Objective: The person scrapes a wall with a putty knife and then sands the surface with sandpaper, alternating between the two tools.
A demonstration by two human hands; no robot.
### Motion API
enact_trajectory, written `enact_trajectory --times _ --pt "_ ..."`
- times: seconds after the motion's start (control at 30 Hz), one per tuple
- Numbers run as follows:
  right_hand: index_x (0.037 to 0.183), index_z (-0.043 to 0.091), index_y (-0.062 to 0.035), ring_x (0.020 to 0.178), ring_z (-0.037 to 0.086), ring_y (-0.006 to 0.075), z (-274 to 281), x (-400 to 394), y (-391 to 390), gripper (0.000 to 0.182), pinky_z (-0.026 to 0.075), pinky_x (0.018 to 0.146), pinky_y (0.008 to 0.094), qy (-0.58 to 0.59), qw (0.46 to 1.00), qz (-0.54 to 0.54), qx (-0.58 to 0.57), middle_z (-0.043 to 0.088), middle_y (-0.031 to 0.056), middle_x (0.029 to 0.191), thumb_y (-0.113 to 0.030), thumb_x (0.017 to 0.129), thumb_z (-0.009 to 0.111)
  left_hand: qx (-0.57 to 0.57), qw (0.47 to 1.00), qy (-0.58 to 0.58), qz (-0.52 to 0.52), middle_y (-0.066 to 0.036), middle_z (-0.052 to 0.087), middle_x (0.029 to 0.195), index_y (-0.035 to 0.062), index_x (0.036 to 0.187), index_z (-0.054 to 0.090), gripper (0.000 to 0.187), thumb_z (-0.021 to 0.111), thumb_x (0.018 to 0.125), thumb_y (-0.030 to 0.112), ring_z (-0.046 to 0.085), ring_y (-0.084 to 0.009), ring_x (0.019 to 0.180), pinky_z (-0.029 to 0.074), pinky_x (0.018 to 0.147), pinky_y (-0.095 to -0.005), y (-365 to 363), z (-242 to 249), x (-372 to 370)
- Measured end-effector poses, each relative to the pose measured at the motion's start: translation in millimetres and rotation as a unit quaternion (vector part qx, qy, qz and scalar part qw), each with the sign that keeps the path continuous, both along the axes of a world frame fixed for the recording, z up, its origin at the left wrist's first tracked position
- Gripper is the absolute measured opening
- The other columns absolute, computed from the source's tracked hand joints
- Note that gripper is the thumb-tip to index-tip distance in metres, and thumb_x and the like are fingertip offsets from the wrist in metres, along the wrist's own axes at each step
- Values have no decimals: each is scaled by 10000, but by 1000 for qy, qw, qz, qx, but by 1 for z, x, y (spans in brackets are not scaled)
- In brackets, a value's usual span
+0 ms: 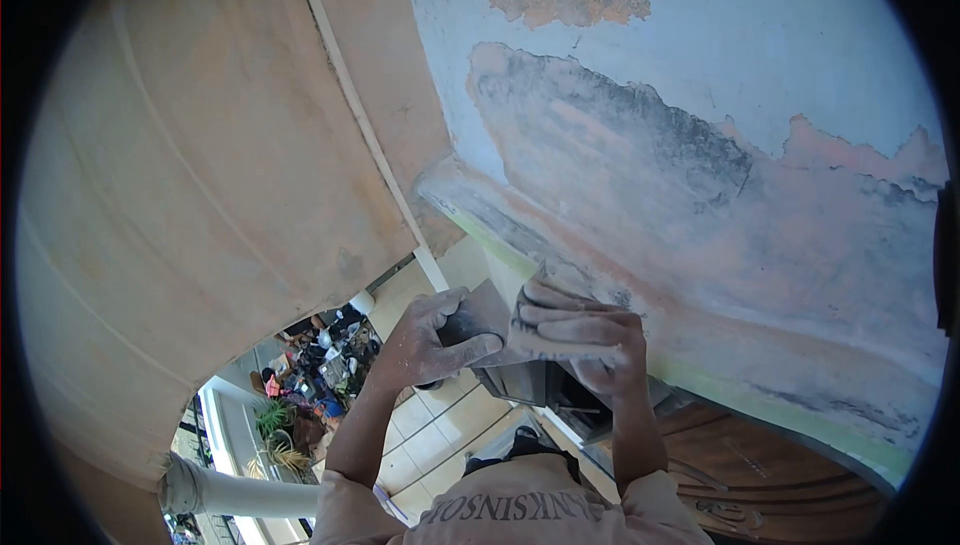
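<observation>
My left hand (425,343) is closed on one end of a dusty sheet of sandpaper (487,307), thumb in front. The sheet has a dark patch near that thumb and a paler brown-grey face above. At its other end my right hand (590,335) is closed, its bent fingers coated in grey dust. The exact edge it grips is hidden behind the fingers. Both hands are held in front of my chest, just below a plaster ledge (600,275) with worn paint. Above the ledge, the wall (620,155) shows peeled paint, with grey and pinkish bare patches.
A large curved beige surface (230,145) fills the left side. Far below lie a tiled floor (425,425), plants (285,455) and a heap of mixed items (335,360). A carved brown wooden surface (770,480) is at lower right, and a white pipe (240,493) at lower left.
</observation>
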State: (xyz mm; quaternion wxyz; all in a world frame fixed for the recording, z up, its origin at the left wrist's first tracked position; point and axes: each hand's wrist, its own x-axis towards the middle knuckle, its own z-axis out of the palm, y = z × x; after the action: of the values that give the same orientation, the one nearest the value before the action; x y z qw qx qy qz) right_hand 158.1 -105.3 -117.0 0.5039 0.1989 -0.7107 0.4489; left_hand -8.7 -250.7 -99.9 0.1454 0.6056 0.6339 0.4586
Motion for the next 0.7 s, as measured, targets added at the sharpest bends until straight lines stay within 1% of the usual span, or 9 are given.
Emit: enact_trajectory --times 0.03,0.13,0.17,0.27,0.37,0.43,0.57,0.67,0.7 --pt "1003 633 -42 1160 535 294 1 2 -1 351 385 1032 414 -34 999 -30 18 652 118 1088 118 712 522 28 989 -143 -14 -66 630 755 -68 954 588 430 779 738 251 582 -110 617 483 550 -257 5 -2 5" --pt "934 663 -16 1066 605 321 -10 -11 26 232 381 1003 458 -113 981 -154 -27 669 177 1020 32 725 572 -71 997 10 3 -77 631 759 -57 950 586 407 767 750 248 582 -115 651 480 597 -257 0 16 9" --pt "912 669 -20 1085 598 300 -8 -14 32 228 354 1027 450 -77 989 -85 -97 669 166 1027 39 716 571 5 998 55 1 -88 622 751 -37 946 591 386 763 748 246 572 -120 666 468 620 -260 1 5 7" --pt "964 647 -18 1092 589 299 12 4 2 280 389 1019 433 -100 992 -65 51 668 136 1045 74 714 560 46 998 47 26 -92 613 733 -34 946 592 403 768 738 263 563 -121 653 464 607 -263 13 5 6" --pt "976 643 -22 1087 593 295 3 3 16 296 383 1023 456 -139 982 -130 -1 660 121 1076 75 705 575 10 1000 26 3 -107 596 704 -31 927 590 357 747 749 234 556 -134 613 459 583 -269 11 17 12" --pt "964 648 -32 1100 584 300 0 -5 26 274 370 1033 461 -43 996 -64 -40 663 110 1073 69 720 573 36 997 75 0 -134 582 695 -35 923 581 334 727 754 212 548 -154 574 455 561 -285 15 12 13" --pt "954 653 -39 1113 569 329 7 6 1 245 361 1039 460 -63 995 -61 56 673 122 1035 70 782 518 15 996 87 1 -158 602 728 -47 970 589 499 770 720 345 574 -209 633 468 627 -317 22 16 9" --pt "924 613 39 1017 617 321 6 7 23 136 451 901 404 -23 990 -136 -21 666 208 964 43 821 526 -42 999 26 8 -193 621 774 -65 1062 585 588 765 714 375 596 -274 719 472 695 -345 22 22 21" --pt "914 597 64 982 634 317 13 11 25 116 486 846 379 -4 988 -151 1 665 229 943 42 835 516 -46 991 119 36 -227 635 838 -86 1126 561 650 758 717 379 603 -327 791 472 744 -366 21 22 23"
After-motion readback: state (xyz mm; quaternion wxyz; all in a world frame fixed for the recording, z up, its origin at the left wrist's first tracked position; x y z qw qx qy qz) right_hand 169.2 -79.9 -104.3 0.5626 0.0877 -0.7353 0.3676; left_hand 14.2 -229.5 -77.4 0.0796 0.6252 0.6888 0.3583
